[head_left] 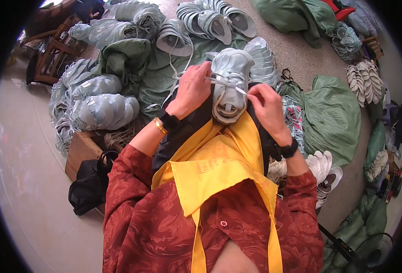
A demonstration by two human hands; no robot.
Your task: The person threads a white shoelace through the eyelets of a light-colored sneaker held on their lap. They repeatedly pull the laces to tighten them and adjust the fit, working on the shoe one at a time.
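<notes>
A pale grey-white sneaker [233, 61] rests on my lap between my knees, its heel toward me and its toe pointing away. My left hand [194, 88] is closed in a pinch on the white shoelace [226, 83] at the shoe's left side. From the right, my right hand [268, 107] pinches the other end of the same lace, which crosses over the shoe between both hands. A yellow apron [219, 175] covers my thighs just below the heel.
Stacked pale shoe uppers [103, 111] lie at the left, and more loose shoe uppers [205, 20] at the far side. Green cloth sacks [330, 118] spread on the right. A wooden box [82, 154] and a black bag [89, 186] stand by my left elbow.
</notes>
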